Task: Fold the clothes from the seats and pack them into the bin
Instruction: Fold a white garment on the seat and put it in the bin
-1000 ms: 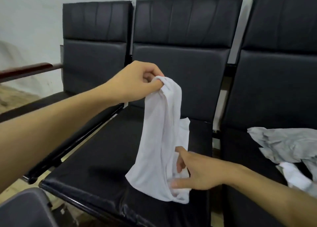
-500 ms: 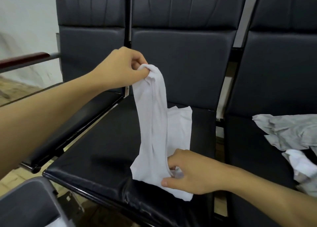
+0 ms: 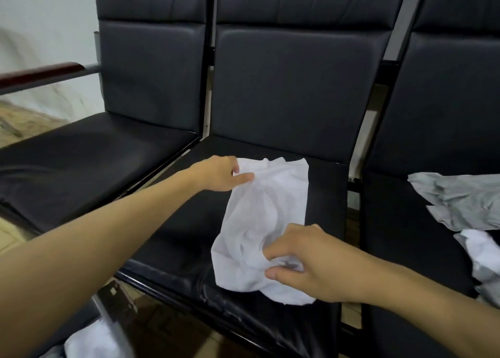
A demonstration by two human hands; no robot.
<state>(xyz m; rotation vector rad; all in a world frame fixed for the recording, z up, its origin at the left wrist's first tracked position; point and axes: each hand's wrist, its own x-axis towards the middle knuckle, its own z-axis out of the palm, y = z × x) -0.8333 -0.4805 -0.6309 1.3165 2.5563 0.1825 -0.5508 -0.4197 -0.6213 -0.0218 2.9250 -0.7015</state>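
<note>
A white garment (image 3: pixel 267 217) lies stretched out on the middle black seat (image 3: pixel 189 222). My left hand (image 3: pixel 219 175) pinches its far left corner against the seat. My right hand (image 3: pixel 300 260) grips the bunched near end of the same garment close to the seat's front edge. A crumpled grey garment (image 3: pixel 460 198) and a white one (image 3: pixel 484 254) lie on the right seat. The grey bin (image 3: pixel 113 311) shows at the bottom left, below my left forearm, with white cloth (image 3: pixel 92 341) inside.
The left seat (image 3: pixel 81 152) holds nothing. A wooden armrest (image 3: pixel 40 72) on a metal rail stands at the far left. Tall black seat backs (image 3: pixel 297 87) close off the rear. Tiled floor shows under the seats.
My left hand has lowered the white garment from hanging in the air down flat onto the middle seat. My right hand kept hold of the lower end. The view tilted downward.
</note>
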